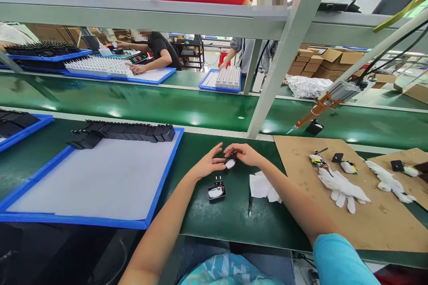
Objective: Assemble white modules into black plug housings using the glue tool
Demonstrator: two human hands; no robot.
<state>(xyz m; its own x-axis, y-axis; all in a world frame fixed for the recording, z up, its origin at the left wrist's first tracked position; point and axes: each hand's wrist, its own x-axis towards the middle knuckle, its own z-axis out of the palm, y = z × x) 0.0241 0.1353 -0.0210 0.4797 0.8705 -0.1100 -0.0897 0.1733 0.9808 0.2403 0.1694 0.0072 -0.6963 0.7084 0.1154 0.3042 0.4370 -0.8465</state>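
Observation:
In front of me, a small black plug adapter [230, 163] with a white part inside is between my two hands. My left hand [207, 161] has its thumb and a finger against its left side, with the index finger stretched away. The bent fingers of my right hand [246, 155] grip its top and partly hide it. Closer to me on the green bench lies a second open plug adapter [216, 192], its prongs pointing away and a white part showing. Black tweezers [250, 202] and a white cloth [264, 186] lie below my right forearm.
Left stands a blue-rimmed tray [163, 182] with a row of black adapter housings [133, 132]. On cardboard [377, 227] at right lie white gloves [343, 187] and circuit pieces [349, 167]. An orange dispensing tool [310, 113] hangs above. A metal post [281, 62] rises ahead; co-workers sit beyond.

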